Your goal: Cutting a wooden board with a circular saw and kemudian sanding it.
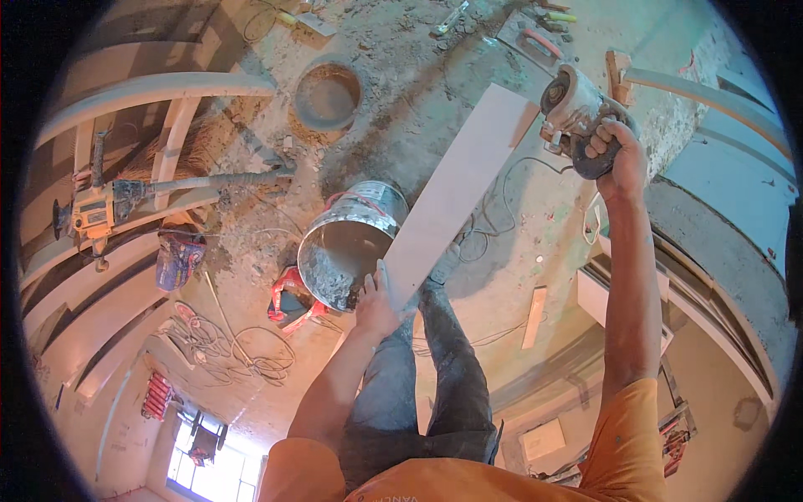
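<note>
My right hand [615,155] is raised at the right, closed round the handle of a dusty handheld power cutter [577,113] with a cord. Beside and below the cutter runs a long, flat, pale tile strip [456,192], slanting from my legs up to the right. The cutter is near the strip's far end, where a brownish edge shows; I cannot tell if they touch. At the near end my left hand [378,308] grips the strip, its fingers along the left edge. A large mortar-smeared bucket [316,272] sits just left of the strip, partly behind it.
A yellow demolition hammer [92,209] stands at the left among curved-looking boards. A round basin [328,96] and a red-handled trowel [542,42] lie farther off. Coiled cable [268,356] lies at lower left. A small wood piece [534,318] lies right of my legs. Rubble covers the far floor.
</note>
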Action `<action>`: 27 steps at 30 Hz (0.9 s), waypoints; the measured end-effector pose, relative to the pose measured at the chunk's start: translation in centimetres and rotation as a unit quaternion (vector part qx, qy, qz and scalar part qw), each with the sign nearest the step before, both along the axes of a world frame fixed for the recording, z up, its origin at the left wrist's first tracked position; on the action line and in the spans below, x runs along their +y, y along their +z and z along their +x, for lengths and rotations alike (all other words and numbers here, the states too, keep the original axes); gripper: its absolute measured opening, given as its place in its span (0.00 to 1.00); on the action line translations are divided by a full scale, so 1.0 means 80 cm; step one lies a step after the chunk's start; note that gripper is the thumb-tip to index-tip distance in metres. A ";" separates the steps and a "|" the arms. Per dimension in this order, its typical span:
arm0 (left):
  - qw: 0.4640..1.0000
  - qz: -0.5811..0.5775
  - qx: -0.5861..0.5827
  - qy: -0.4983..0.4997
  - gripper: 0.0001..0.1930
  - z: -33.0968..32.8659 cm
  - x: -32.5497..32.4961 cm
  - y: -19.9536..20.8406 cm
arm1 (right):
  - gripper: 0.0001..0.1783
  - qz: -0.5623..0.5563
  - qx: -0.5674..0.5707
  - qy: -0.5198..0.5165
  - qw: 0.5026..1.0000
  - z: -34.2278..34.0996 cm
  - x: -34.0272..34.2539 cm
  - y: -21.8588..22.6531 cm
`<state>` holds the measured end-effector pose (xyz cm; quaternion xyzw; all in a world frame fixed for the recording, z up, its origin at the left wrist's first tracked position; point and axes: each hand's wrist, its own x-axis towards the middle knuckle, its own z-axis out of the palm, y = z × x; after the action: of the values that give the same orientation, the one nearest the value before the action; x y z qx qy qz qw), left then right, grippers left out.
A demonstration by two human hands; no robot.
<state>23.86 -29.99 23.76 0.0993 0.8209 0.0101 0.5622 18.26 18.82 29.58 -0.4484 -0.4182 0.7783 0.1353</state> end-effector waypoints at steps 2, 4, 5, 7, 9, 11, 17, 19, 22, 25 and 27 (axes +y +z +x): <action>1.000 0.001 0.004 -0.003 0.74 0.001 0.000 0.000 | 0.05 -0.003 0.004 0.014 1.000 0.005 0.004 -0.002; 1.000 0.001 0.007 -0.004 0.74 0.002 0.001 0.000 | 0.07 -0.004 0.005 0.021 1.000 0.008 0.008 -0.004; 1.000 0.000 0.005 -0.005 0.74 0.001 0.001 0.001 | 0.07 -0.008 0.007 0.024 1.000 0.007 0.008 -0.004; 1.000 -0.002 0.002 -0.008 0.74 0.000 0.002 0.002 | 0.06 -0.014 0.009 0.030 0.999 0.006 0.007 -0.005; 1.000 -0.002 0.001 -0.007 0.74 0.000 0.002 0.000 | 0.04 -0.009 0.004 0.014 1.000 0.005 0.005 -0.005; 1.000 -0.002 0.001 -0.005 0.74 0.001 0.000 -0.001 | 0.03 -0.002 -0.004 -0.017 1.000 0.001 -0.001 0.000; 1.000 0.009 0.004 0.000 0.74 0.005 -0.003 -0.004 | 0.03 -0.015 -0.002 -0.017 1.000 0.004 0.005 -0.006; 1.000 0.020 0.002 0.008 0.73 0.003 0.001 -0.001 | 0.04 -0.012 0.000 -0.015 1.000 0.004 0.006 -0.006; 1.000 0.019 0.009 0.006 0.73 0.003 -0.002 -0.001 | 0.04 -0.008 0.001 -0.010 1.000 0.002 0.004 -0.005; 1.000 0.018 0.011 0.005 0.73 0.004 -0.003 -0.002 | 0.02 -0.012 0.005 -0.004 1.000 0.001 0.004 -0.005; 1.000 0.017 0.008 0.007 0.73 0.005 -0.001 -0.002 | 0.02 -0.022 0.013 0.001 1.000 0.002 0.005 -0.004</action>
<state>24.22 -30.08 23.58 0.1034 0.8259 0.0270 0.5536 18.40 19.20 29.30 -0.4402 -0.3998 0.7934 0.1299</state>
